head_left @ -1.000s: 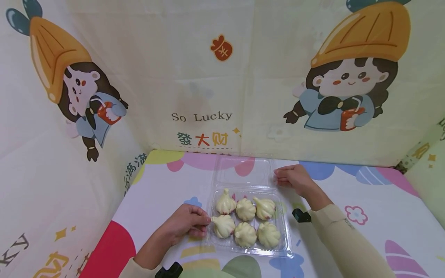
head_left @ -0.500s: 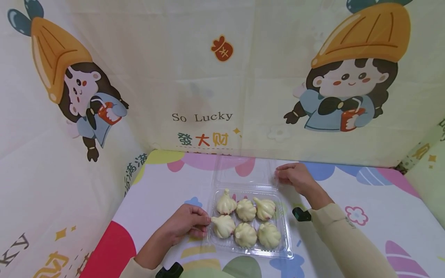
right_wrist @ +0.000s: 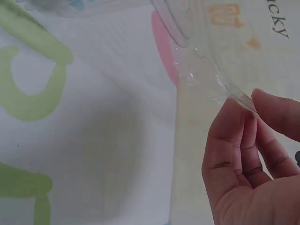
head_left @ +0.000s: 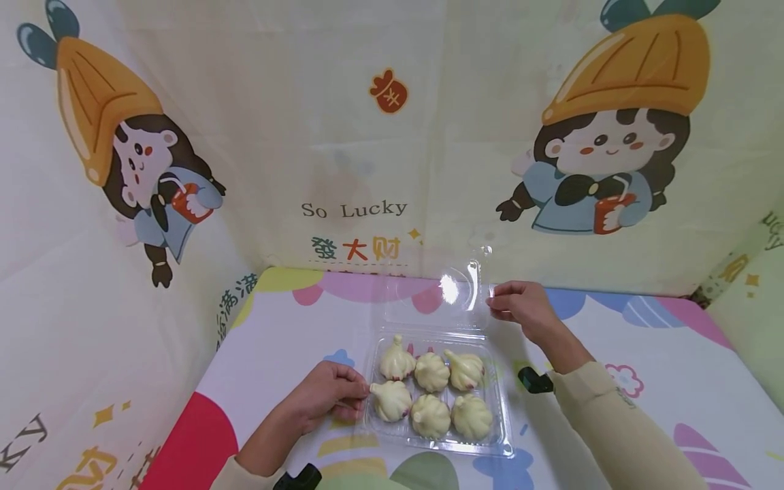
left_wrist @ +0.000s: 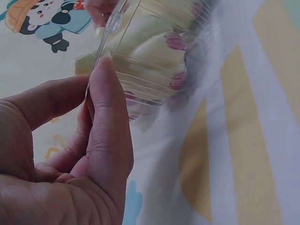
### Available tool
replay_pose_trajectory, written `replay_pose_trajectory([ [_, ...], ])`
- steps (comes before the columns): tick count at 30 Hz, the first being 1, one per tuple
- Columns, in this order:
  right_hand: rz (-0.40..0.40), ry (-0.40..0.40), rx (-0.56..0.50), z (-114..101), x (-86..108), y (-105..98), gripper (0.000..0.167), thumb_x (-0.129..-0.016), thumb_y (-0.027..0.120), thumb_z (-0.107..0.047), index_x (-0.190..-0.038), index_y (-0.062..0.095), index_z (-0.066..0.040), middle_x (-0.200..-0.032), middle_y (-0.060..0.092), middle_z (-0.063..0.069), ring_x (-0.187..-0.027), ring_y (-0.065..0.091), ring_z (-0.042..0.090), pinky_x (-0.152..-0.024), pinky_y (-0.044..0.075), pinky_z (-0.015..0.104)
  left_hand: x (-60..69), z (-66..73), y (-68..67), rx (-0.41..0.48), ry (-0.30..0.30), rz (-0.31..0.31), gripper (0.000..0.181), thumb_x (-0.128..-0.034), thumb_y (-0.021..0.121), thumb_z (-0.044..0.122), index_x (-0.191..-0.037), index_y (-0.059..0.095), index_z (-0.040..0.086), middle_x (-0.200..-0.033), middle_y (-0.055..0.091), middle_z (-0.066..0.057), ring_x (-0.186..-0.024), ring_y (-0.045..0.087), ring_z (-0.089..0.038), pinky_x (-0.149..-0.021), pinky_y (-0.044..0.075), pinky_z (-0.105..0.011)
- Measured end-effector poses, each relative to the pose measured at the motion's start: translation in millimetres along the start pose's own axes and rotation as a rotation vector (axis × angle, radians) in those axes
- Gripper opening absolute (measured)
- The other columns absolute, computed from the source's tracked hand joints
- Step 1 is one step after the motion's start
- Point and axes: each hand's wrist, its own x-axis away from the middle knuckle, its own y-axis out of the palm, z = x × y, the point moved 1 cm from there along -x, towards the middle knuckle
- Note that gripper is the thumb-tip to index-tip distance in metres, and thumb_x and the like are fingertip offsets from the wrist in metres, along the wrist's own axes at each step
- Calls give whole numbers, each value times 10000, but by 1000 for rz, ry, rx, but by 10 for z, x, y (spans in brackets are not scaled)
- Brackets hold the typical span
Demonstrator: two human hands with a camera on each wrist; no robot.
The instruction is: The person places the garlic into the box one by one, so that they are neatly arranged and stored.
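A clear plastic clamshell box (head_left: 437,446) lies on the table with several pale garlic bulbs (head_left: 431,372) in two rows. In the left wrist view, purple-pink patches show on a garlic bulb (left_wrist: 152,56) behind the clear wall. My left hand (head_left: 331,393) pinches the tray's left rim between thumb and fingers. Hinged at the back, the transparent lid (head_left: 474,289) stands tilted up, with light glinting on it. My right hand (head_left: 528,312) pinches the lid's right edge, and the right wrist view shows the lid edge (right_wrist: 220,75) between thumb and forefinger.
A patterned cloth (head_left: 588,435) covers the table. Behind it rises a cream backdrop (head_left: 453,177) with printed cartoon figures and lettering, close to the raised lid. Another printed sheet (head_left: 92,320) stands at the left. Each wrist wears a black device (head_left: 535,380).
The lid has tilted up from lying nearly flat at the back, and my right hand has risen slightly with it. My left hand stays at the tray rim. The head view has shifted slightly.
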Motion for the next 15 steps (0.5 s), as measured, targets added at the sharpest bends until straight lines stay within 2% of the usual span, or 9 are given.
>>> replay_pose_trajectory([
  [7, -29, -98, 21, -28, 128, -48, 244, -960, 721, -46, -1129, 630, 106, -839, 703, -45, -791, 731, 119, -761, 651, 242, 3, 3, 4, -3, 1, 7, 114, -969, 693, 63, -994, 702, -48, -737, 667, -21, -622, 679, -104, -620, 632, -231],
  [15, -114, -258, 54, -17, 311, -133, 85, -943, 741, -30, -984, 673, 0, -836, 713, -62, -783, 729, 133, -793, 651, 265, 20, 11, 5, 0, 19, 3, 113, -962, 695, 56, -979, 700, -55, -738, 668, -30, -643, 677, -96, -642, 640, -239],
])
